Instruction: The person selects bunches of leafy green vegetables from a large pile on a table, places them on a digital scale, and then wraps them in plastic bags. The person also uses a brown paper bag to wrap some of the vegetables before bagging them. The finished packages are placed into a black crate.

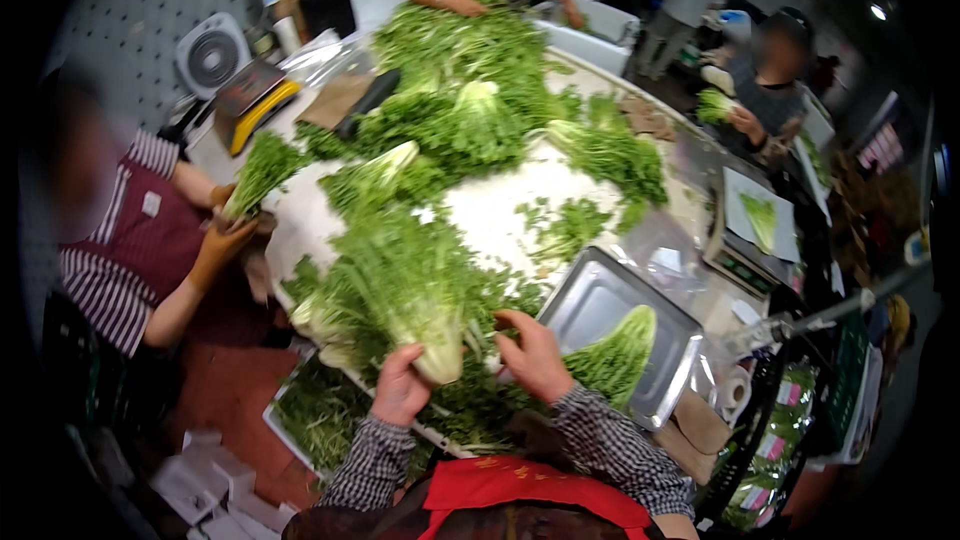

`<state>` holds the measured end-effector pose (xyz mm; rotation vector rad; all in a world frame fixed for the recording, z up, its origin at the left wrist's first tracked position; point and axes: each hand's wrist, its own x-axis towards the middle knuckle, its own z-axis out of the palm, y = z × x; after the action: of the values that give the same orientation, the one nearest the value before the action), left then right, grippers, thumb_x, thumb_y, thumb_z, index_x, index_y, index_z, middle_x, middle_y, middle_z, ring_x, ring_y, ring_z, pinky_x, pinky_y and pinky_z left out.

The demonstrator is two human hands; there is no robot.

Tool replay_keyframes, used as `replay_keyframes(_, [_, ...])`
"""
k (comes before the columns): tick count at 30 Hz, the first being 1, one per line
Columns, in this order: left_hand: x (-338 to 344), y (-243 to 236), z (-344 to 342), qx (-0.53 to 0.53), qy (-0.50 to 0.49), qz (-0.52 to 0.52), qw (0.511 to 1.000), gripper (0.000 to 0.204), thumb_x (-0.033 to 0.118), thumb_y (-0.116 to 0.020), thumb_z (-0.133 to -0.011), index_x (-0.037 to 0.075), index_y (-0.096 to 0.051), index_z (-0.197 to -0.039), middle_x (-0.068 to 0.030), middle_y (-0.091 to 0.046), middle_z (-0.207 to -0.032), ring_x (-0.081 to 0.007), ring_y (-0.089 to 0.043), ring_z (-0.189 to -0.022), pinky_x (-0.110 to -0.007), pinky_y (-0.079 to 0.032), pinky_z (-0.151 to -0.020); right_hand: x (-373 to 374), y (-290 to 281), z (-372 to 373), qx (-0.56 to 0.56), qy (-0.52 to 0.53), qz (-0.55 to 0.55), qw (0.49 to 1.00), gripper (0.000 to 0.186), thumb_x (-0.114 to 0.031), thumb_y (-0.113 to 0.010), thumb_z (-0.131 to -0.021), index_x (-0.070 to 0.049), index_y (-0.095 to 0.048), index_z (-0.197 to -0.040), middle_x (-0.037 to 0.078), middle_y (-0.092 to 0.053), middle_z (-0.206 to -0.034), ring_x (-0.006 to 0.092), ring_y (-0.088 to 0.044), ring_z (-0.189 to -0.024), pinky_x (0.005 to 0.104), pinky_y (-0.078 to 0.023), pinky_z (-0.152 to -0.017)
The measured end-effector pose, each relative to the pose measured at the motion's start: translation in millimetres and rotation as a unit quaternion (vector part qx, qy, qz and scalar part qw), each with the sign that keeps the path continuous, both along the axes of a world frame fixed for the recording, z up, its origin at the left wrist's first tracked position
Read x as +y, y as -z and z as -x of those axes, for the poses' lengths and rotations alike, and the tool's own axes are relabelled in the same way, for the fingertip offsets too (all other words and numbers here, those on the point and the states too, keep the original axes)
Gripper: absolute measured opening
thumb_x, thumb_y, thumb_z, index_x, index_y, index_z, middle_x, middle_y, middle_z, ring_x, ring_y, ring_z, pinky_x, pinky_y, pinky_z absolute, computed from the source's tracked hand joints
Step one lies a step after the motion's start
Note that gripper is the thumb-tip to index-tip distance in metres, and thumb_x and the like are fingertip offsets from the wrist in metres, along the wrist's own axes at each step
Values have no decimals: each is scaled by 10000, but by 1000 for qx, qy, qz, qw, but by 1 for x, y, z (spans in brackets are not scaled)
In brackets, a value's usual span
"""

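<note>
My left hand (400,388) is closed around the pale base of a head of frilly leafy greens (405,285), whose feathery leaves point away from me over the table. To the right of that base is my right hand (535,355), its thumb and index finger curved and apart, with no clear hold on anything. Loose green leaves (475,410) lie below and between my hands. On the right, a metal tray (665,360) holds a long pale-ribbed leafy head (620,355) that leans over its near side.
Greens are heaped (455,70) across the white table (480,205). A yellow-edged scale (262,105) stands far left, another scale (745,250) on the right. Co-workers handle greens at left, far side and far right. Leaves fill a bin (320,415) below; packed greens (780,440) sit lower right.
</note>
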<state>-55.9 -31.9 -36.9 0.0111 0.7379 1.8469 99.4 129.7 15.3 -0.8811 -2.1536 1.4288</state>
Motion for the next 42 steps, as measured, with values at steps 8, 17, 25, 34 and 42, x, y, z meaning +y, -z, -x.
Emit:
replay_keyframes(8, [4, 12, -14, -22, 4, 34, 999, 473, 155, -545, -933, -81, -484, -1338, -200, -601, -1300, -308, -608, -1177, -445, -489, -1018, -24, 11, -8, -2, -57, 286, 957, 245, -210, -625, -967, 1, -629, -1092, 29, -663, -853, 87, -591, -664, 246, -477, -573])
replay_keyframes(17, [8, 3, -14, -69, 24, -9, 997, 454, 187, -530, -942, -75, -509, -1312, -185, -611, -1296, -298, -603, -1184, -436, -460, -1044, -35, 19, -1, 37, -35, 332, 942, 201, -180, -681, -924, -24, -603, -1021, 4, -616, -800, 69, -559, -624, 217, -461, -545])
replay_keyframes(25, [7, 13, -10, -79, 49, -16, 995, 478, 197, -515, -951, -69, -479, -1346, -189, -597, -1319, -297, -589, -1208, -439, -449, -1058, -31, 14, 2, 46, -16, 464, 885, 161, -134, -656, -931, -5, -597, -1007, 14, -612, -780, 84, -550, -598, 219, -449, -536])
replay_keyframes(34, [24, 12, -19, -92, 29, -40, 995, 565, 380, -397, -991, -34, -448, -1373, -245, -571, -1309, -381, -580, -1191, -529, -452, -1026, -42, -8, 7, 211, 76, 493, 841, 112, -94, -527, -978, -34, -508, -1071, 65, -595, -902, 131, -559, -636, 271, -471, -528])
replay_keyframes(42, [26, 3, -16, -45, 29, -3, 999, 498, 340, -372, -1033, -36, -460, -1347, -226, -615, -1239, -336, -640, -1091, -437, -534, -944, -23, -13, -6, 196, 68, 460, 863, 149, -147, -551, -988, -50, -478, -1076, 58, -584, -847, 124, -548, -585, 269, -457, -489])
